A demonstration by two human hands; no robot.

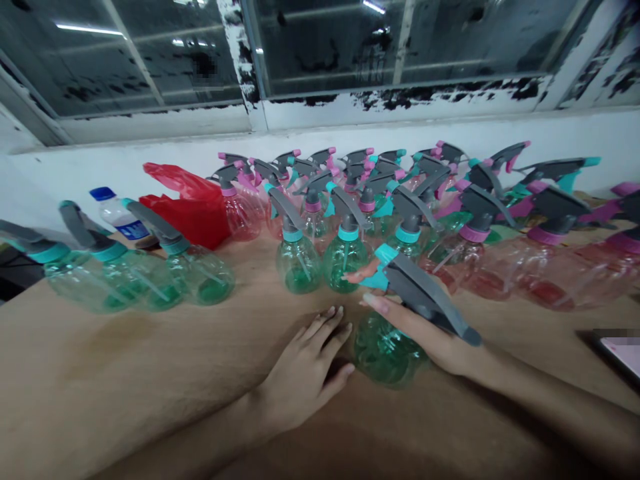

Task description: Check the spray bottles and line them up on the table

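My right hand [425, 330] is wrapped round the neck of a green spray bottle [387, 353], just under its grey head with a turquoise trigger and nozzle. The bottle is upright, its base at the tabletop. Its collar is mostly hidden behind my fingers. To its left, my left hand [313, 377] lies palm down on the wooden table [210, 393], fingers stretched forward and holding nothing. The thumb tip comes close to the bottle's side; I cannot tell if they touch. Just beyond my hands stand two more green spray bottles [299, 263] with turquoise collars.
Several green spray bottles [200, 273] line the left side. Pink spray bottles [493, 267] crowd the right, with mixed ones behind. A red plastic bag [193, 213] and a blue-capped bottle [117, 213] sit back left. A phone-like device [620, 357] lies at the right edge.
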